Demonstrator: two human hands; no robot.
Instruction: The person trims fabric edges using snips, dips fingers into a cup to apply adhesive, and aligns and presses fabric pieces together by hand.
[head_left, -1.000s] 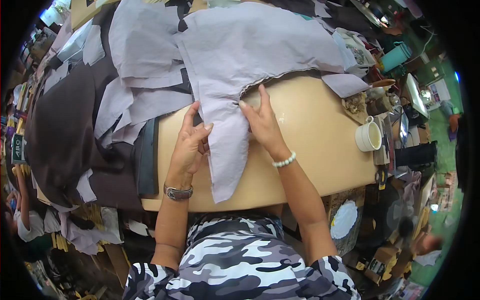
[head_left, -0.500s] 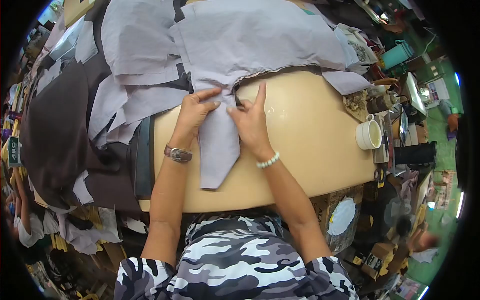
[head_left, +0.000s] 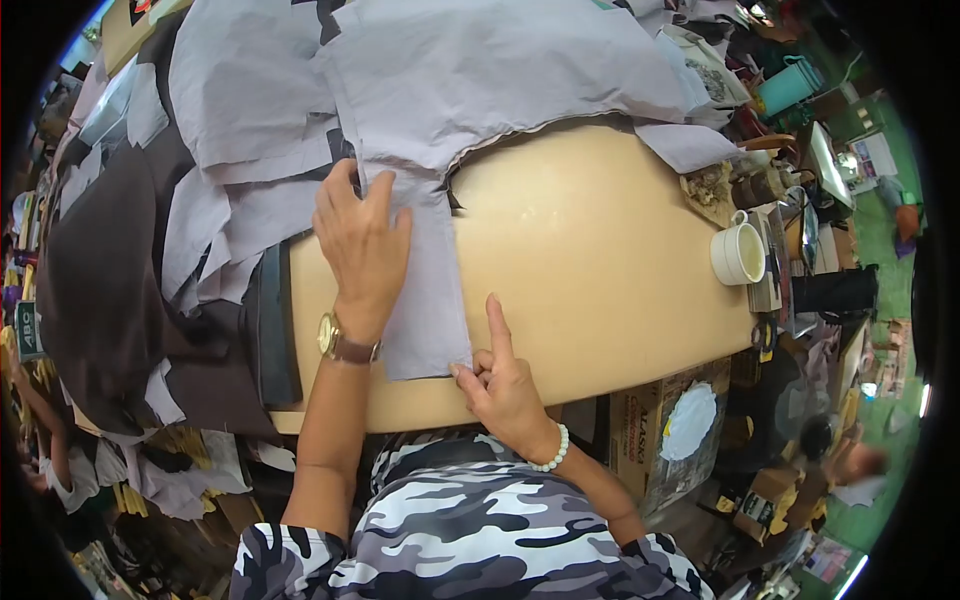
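Right hand (head_left: 510, 395) pinches grey cloth (head_left: 428, 310) corner; left hand (head_left: 362, 245) spread, unclamped. Uneven tugging could skew it.

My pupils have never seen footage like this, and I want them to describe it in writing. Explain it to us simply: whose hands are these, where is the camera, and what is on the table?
There is no robot here: a person works bare-handed, and one camera worn on the head looks forward and down. On the tan table lies a large piece of pale grey cloth, with dark cloth to the left and a white cup near the right edge. The left hand rests on the grey cloth; the right hand seems to pinch a lower corner of its narrow end.
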